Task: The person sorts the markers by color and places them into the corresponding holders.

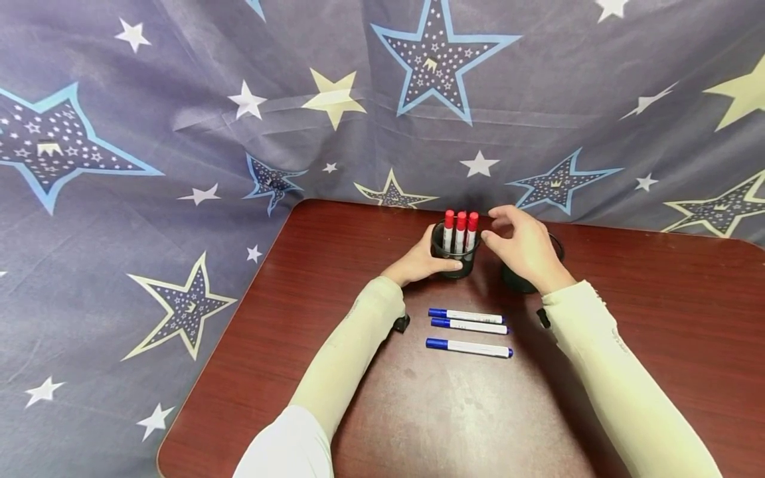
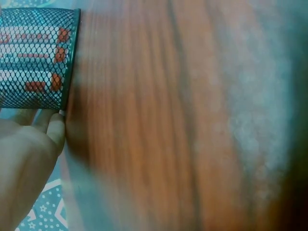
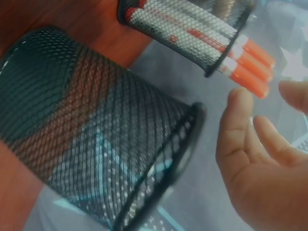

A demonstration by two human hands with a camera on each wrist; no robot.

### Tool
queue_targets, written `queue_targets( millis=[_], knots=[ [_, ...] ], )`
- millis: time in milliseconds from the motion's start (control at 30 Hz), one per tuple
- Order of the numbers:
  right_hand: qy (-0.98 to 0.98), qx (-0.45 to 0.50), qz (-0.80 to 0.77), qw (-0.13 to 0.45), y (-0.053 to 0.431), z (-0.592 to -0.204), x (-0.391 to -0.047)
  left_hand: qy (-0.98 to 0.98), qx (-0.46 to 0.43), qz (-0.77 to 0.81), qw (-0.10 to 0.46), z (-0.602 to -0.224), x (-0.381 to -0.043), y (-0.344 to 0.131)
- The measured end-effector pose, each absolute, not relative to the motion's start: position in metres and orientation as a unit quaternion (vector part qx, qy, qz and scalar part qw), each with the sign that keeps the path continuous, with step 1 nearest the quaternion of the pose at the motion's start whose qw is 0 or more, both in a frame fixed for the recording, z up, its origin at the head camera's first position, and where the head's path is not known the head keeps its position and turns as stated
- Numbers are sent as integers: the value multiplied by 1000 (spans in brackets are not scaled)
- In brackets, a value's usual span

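Three red-capped markers (image 1: 460, 229) stand upright in a black mesh pen cup (image 1: 455, 267) toward the back of the table. My left hand (image 1: 423, 260) grips this cup round its left side, thumb across the front. Through the mesh in the left wrist view, the white marker barrels (image 2: 29, 54) show. Just right of the red caps is my right hand (image 1: 524, 249), fingers spread and slightly bent, holding nothing. A second mesh pen cup (image 3: 96, 115) stands beside and partly behind that hand; in the right wrist view no markers show in it.
Three blue-capped markers (image 1: 469, 326) lie side by side on the reddish-brown wooden table (image 1: 358, 411), in front of the cups. A grey curtain (image 1: 197, 133) with a star print hangs close behind the table's back edge and along its left side.
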State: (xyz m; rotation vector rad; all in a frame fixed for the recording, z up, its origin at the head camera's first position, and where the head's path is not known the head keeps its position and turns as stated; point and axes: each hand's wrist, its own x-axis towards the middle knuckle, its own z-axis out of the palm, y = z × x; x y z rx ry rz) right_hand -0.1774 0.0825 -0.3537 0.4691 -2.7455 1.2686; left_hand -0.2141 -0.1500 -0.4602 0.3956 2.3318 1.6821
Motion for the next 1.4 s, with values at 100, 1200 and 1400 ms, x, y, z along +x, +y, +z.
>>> queue_targets(
  millis=[100, 1200, 1400],
  knots=[
    [-896, 155, 414, 47, 90, -351, -167, 796, 132, 578, 120, -459, -213, -149],
    [-874, 112, 461, -108, 185, -434, -177, 785, 129, 594, 120, -466, -216, -150],
    [-842, 149, 510, -93, 184, -444, -187, 787, 126, 591, 121, -462, -214, -148]
  ],
)
